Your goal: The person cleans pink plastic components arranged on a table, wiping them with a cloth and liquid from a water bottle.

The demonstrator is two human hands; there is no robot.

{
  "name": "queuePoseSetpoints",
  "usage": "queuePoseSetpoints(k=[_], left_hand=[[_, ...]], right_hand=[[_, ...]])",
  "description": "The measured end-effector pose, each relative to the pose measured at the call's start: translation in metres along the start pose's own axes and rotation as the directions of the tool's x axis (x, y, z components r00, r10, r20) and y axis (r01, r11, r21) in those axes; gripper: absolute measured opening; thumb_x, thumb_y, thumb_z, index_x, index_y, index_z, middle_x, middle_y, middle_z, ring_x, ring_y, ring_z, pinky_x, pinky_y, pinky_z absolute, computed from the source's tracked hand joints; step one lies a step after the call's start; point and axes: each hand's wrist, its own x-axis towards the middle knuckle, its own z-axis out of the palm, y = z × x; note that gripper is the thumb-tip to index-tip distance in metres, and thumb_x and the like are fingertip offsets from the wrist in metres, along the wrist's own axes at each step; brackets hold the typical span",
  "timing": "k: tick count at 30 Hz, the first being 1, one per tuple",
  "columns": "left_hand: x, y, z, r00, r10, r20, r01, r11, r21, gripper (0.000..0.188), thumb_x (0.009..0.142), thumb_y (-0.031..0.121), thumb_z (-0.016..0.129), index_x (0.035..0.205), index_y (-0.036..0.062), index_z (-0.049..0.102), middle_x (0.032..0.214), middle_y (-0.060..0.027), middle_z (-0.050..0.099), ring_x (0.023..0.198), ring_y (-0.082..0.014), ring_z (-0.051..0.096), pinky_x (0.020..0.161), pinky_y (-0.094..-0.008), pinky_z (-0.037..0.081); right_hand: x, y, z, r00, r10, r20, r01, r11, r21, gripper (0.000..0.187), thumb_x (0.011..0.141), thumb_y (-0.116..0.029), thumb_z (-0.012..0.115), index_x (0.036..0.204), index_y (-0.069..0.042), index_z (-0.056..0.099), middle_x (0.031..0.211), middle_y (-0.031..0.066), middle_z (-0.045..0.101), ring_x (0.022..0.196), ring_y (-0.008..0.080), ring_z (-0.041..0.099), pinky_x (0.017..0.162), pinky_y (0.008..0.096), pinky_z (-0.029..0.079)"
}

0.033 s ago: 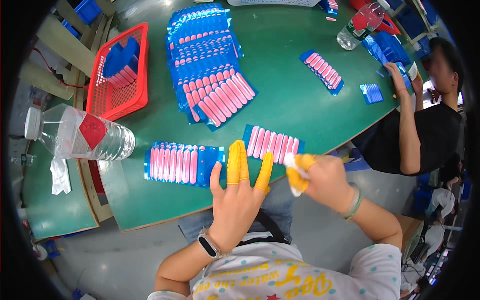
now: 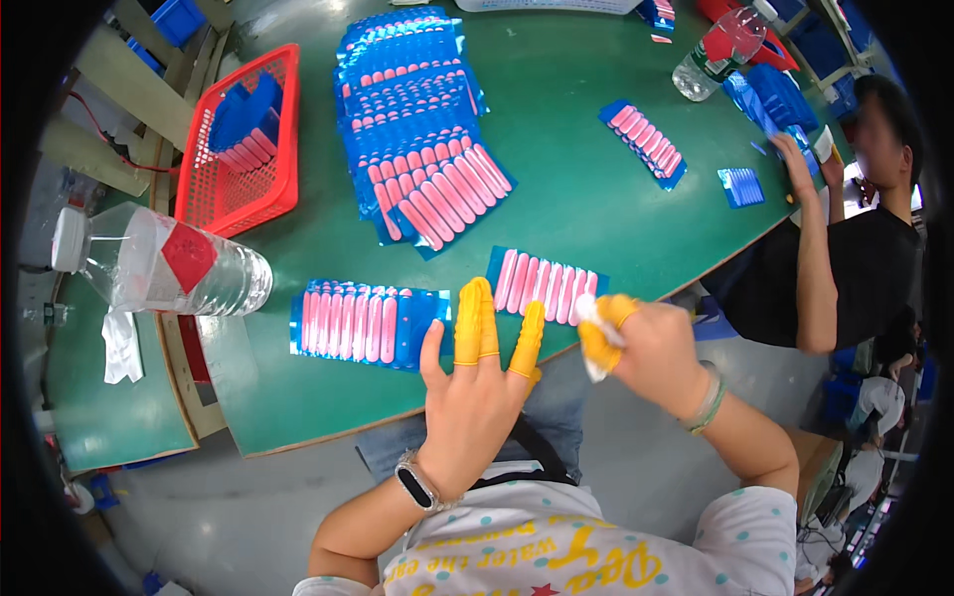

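Observation:
My left hand is spread flat at the table's near edge, yellow finger cots on several fingers. Its fingertips reach between a stack of blue cards with pink rounded strips on the left and a single such card on the right. The strips look like nail files. Yellow cots also cover fingertips of my right hand, which is closed around a crumpled white cloth or tissue beside the single card's right end. A large overlapping pile of these cards lies farther back.
On the left are a red basket with more cards and a water bottle lying on its side. Another card stack is at the right, near a second bottle. A co-worker handles blue pieces at the table's right edge.
My right hand and the white cloth have shifted slightly right, away from the single card. My left hand stays spread in nearly the same place.

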Motion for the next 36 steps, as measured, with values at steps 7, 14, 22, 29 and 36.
queuePoseSetpoints(k=[7, 14, 22, 29, 36], left_hand=[[-0.027, -0.019, -0.035, 0.981, -0.179, -0.072, 0.157, 0.958, -0.239, 0.070, 0.084, 0.053, 0.070, 0.138, 0.0101, 0.057, 0.147, -0.0233, 0.043, 0.141, -0.0431, 0.034, 0.110, -0.0544, 0.022], [-0.050, -0.074, -0.042, 0.923, -0.360, -0.139, 0.370, 0.927, 0.058, 0.063, 0.089, 0.055, 0.062, 0.138, 0.0153, 0.060, 0.153, -0.0270, 0.036, 0.142, -0.0472, 0.027, 0.113, -0.0572, 0.015], [0.045, -0.036, -0.032, 0.973, -0.202, -0.113, 0.202, 0.979, -0.004, 0.067, 0.087, 0.059, 0.060, 0.133, 0.0102, 0.063, 0.133, -0.0184, 0.053, 0.134, -0.0380, 0.040, 0.111, -0.0621, 0.015], [0.032, -0.007, -0.023, 0.997, 0.064, 0.034, -0.057, 0.983, -0.173, 0.062, 0.082, 0.054, 0.066, 0.128, 0.0133, 0.066, 0.137, -0.0158, 0.055, 0.136, -0.0337, 0.044, 0.113, -0.0653, 0.011], [0.021, 0.008, -0.012, 0.994, 0.043, 0.098, -0.020, 0.976, -0.218, 0.063, 0.079, 0.056, 0.068, 0.139, 0.0443, 0.054, 0.146, -0.0337, 0.041, 0.143, -0.0420, 0.033, 0.113, -0.0679, 0.011]], right_hand=[[0.009, 0.004, -0.001, 0.894, 0.443, -0.070, -0.419, 0.880, 0.223, 0.022, 0.085, -0.015, 0.076, 0.087, 0.002, 0.062, 0.066, 0.0140, 0.061, 0.051, 0.0278, 0.059, 0.049, 0.0340, 0.046], [0.036, 0.013, 0.018, 0.831, 0.543, -0.117, -0.371, 0.699, 0.611, 0.017, 0.092, -0.011, 0.071, 0.092, 0.001, 0.060, 0.066, 0.0031, 0.059, 0.054, 0.0072, 0.053, 0.050, 0.0240, 0.042], [0.023, 0.030, 0.030, 0.748, 0.628, -0.214, -0.169, 0.491, 0.854, 0.015, 0.096, -0.009, 0.067, 0.104, -0.002, 0.056, 0.087, -0.0015, 0.059, 0.070, 0.0030, 0.055, 0.060, 0.0184, 0.043], [0.035, 0.036, 0.019, 0.754, 0.652, -0.078, -0.234, 0.379, 0.895, 0.013, 0.095, -0.011, 0.067, 0.100, -0.002, 0.059, 0.084, -0.0001, 0.062, 0.070, 0.0045, 0.057, 0.061, 0.0205, 0.046], [0.071, 0.018, 0.004, 0.938, 0.320, 0.135, -0.340, 0.762, 0.551, 0.023, 0.089, -0.019, 0.071, 0.102, -0.003, 0.060, 0.070, 0.0108, 0.065, 0.059, 0.0206, 0.067, 0.055, 0.0319, 0.052]])
